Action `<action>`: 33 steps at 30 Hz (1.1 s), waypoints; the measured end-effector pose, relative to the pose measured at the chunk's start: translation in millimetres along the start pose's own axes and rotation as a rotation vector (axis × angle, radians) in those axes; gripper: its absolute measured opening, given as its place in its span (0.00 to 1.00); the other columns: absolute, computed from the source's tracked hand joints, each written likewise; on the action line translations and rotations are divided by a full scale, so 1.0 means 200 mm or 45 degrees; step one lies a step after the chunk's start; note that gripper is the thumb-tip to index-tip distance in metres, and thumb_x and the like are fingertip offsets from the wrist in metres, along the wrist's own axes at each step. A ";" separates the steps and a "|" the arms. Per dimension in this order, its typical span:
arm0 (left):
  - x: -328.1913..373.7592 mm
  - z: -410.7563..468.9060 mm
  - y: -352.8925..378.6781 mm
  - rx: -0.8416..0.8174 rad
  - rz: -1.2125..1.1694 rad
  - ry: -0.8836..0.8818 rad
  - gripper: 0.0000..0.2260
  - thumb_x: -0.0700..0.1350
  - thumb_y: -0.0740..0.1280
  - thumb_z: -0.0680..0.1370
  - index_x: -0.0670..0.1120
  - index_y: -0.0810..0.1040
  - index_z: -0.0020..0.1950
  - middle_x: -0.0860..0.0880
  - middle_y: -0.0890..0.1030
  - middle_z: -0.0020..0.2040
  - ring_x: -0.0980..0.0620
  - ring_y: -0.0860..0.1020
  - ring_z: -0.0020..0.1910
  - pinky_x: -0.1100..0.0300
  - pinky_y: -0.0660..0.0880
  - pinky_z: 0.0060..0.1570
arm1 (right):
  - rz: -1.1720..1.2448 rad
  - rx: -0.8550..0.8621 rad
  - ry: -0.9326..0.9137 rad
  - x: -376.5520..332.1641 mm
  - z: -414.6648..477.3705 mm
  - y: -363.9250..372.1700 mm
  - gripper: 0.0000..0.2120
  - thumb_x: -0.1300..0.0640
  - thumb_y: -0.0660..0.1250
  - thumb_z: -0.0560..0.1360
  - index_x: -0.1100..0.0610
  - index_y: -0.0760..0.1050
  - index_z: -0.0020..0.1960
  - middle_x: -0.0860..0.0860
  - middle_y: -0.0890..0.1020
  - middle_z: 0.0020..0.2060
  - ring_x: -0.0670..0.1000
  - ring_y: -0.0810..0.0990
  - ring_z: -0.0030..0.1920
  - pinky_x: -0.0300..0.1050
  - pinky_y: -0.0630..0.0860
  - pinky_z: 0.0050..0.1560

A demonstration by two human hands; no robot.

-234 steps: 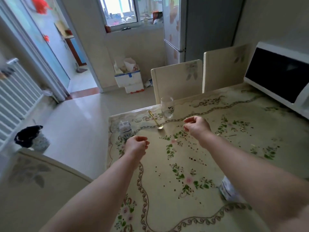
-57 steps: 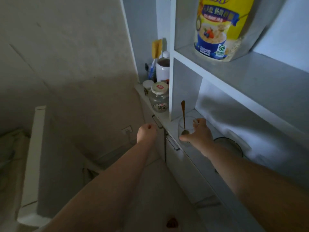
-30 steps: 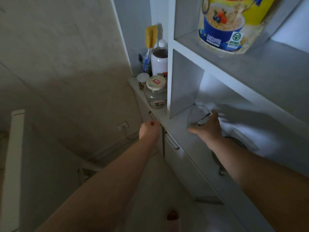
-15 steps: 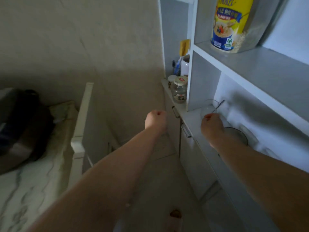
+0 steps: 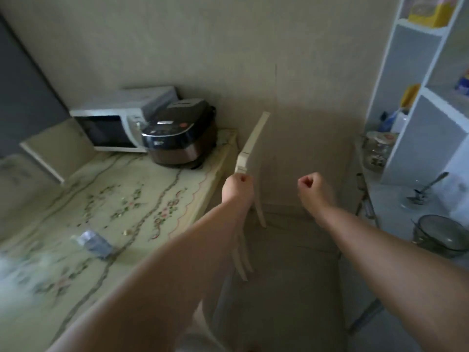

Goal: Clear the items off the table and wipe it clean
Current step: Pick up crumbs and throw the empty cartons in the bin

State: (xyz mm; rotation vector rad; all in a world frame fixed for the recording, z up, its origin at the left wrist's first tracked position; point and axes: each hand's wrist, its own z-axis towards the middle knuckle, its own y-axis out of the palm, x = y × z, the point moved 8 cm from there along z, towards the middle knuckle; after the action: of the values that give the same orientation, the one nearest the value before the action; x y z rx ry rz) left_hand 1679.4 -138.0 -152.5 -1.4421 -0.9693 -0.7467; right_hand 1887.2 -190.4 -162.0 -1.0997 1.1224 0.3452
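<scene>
The table (image 5: 127, 199) with its flowered cloth fills the left of the view, with crumbs scattered on it. A small grey-blue packet (image 5: 92, 243) lies on it near the front. The clear glass (image 5: 416, 196) with the spoon (image 5: 429, 185) in it stands on the white cabinet counter at the right. My left hand (image 5: 237, 188) is a closed fist over the table's right edge, by a chair back. My right hand (image 5: 313, 188) is also a closed fist, held in the air between table and cabinet, holding nothing.
A microwave (image 5: 119, 123) and a dark rice cooker (image 5: 181, 137) stand at the table's far end. A cream chair (image 5: 250, 158) stands at the table's right side. On the cabinet counter are a glass bowl (image 5: 441, 236) and a jar (image 5: 378, 151); shelves (image 5: 429, 92) rise above.
My right hand has let go of the glass with the spoon, which now stands on the counter. The view has swung left from the cabinet back toward the table.
</scene>
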 end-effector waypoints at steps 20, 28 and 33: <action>-0.96 -0.46 -1.36 0.467 -0.094 -0.431 0.10 0.45 0.60 0.81 0.44 0.79 0.44 0.44 0.79 0.43 0.49 0.74 0.35 0.58 0.74 0.35 | -0.001 -0.644 -0.316 -0.74 -0.96 1.08 0.04 0.55 0.62 0.79 0.53 0.73 0.53 0.52 0.78 0.53 0.51 0.76 0.50 0.43 0.73 0.44; -1.24 -0.66 -1.73 0.537 -0.191 -0.486 0.06 0.42 0.61 0.81 0.45 0.78 0.50 0.45 0.81 0.49 0.55 0.73 0.34 0.61 0.76 0.38 | -0.070 -0.719 -0.358 -0.81 -1.29 1.38 0.08 0.55 0.63 0.78 0.54 0.74 0.56 0.52 0.80 0.52 0.53 0.79 0.51 0.50 0.80 0.51; -1.39 -0.76 -1.92 0.549 -0.211 -0.535 0.11 0.42 0.60 0.82 0.41 0.77 0.61 0.42 0.81 0.57 0.57 0.69 0.29 0.67 0.67 0.26 | -0.134 -0.722 -0.376 -0.82 -1.45 1.51 0.08 0.56 0.62 0.78 0.55 0.74 0.57 0.50 0.77 0.48 0.50 0.76 0.46 0.39 0.75 0.39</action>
State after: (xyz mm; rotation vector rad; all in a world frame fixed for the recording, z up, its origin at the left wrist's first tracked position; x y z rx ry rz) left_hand 1225.9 -338.6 -205.9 -1.1629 -1.4856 -0.3196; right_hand 1441.3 -245.2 -184.7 -1.5375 0.7120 0.7468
